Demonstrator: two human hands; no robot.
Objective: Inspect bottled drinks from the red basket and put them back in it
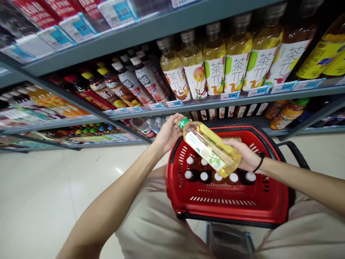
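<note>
A clear bottle of yellow drink [212,147] with a green cap and a white-green label lies tilted between both hands, above a red shopping basket [234,208]. My left hand [168,135] is closed around the bottle's cap end. My right hand [244,154] grips its base from the right, a black band on that wrist. Inside the basket stand several dark bottles with white caps [205,176].
Store shelves run across the top: yellow tea bottles [215,64] on the right, white-capped and red-labelled drinks [140,81] in the middle, orange bottles [51,99] at left. Price tags [230,95] line the shelf edges. Pale glossy floor [54,194] spreads to the left. My knees are below.
</note>
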